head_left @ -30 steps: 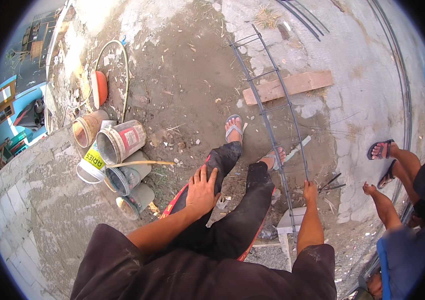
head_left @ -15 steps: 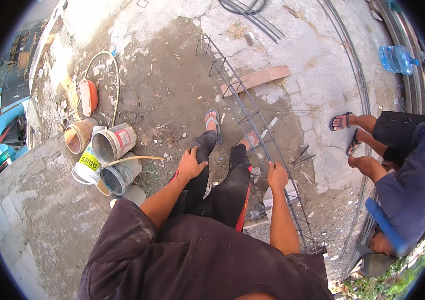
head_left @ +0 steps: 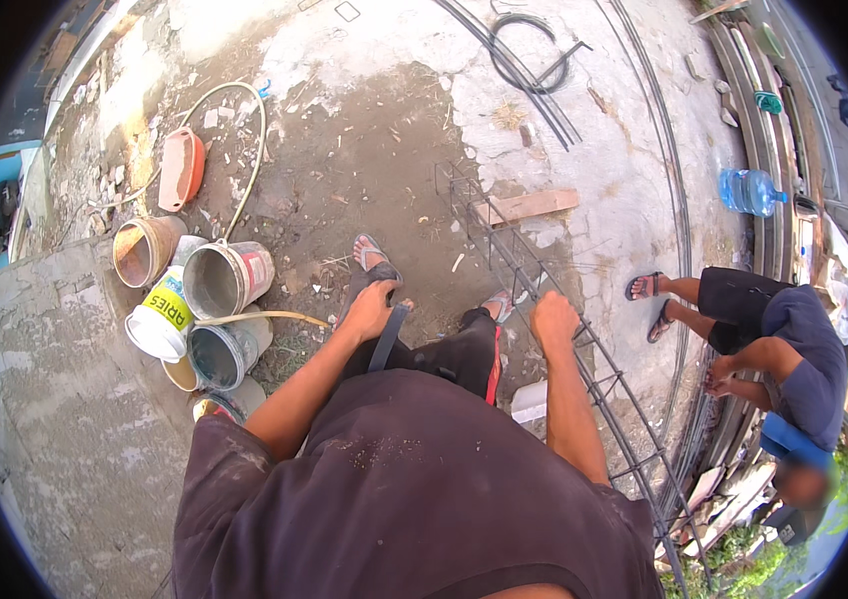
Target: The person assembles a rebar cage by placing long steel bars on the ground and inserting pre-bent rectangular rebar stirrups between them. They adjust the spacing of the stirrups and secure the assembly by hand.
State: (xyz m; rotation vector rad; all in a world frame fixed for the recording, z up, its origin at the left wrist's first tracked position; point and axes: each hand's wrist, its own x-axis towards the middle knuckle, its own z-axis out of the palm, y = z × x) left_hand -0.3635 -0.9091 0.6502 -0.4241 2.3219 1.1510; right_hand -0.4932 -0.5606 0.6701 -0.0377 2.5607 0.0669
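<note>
A long rebar cage (head_left: 515,262) lies on the ground and runs from the middle of the view to the lower right. My right hand (head_left: 554,319) is closed as a fist around one of its top bars. My left hand (head_left: 372,309) rests on my left knee, its fingers curled. A dark flat strip (head_left: 389,341) shows just under that hand; I cannot tell whether the hand holds it. My feet in sandals (head_left: 371,254) stand on dark damp ground beside the cage.
Several buckets (head_left: 214,282) lie clustered at the left with a hose (head_left: 244,150) and an orange basin (head_left: 182,168). A wooden plank (head_left: 529,206) lies under the cage's far end. Another person (head_left: 778,344) crouches at the right. A blue water bottle (head_left: 749,192) and loose rebar (head_left: 519,65) lie beyond.
The view has swung to the right, so the crouching person shows more fully. My right hand has closed higher on the cage. My left hand's spread fingers have curled on the knee.
</note>
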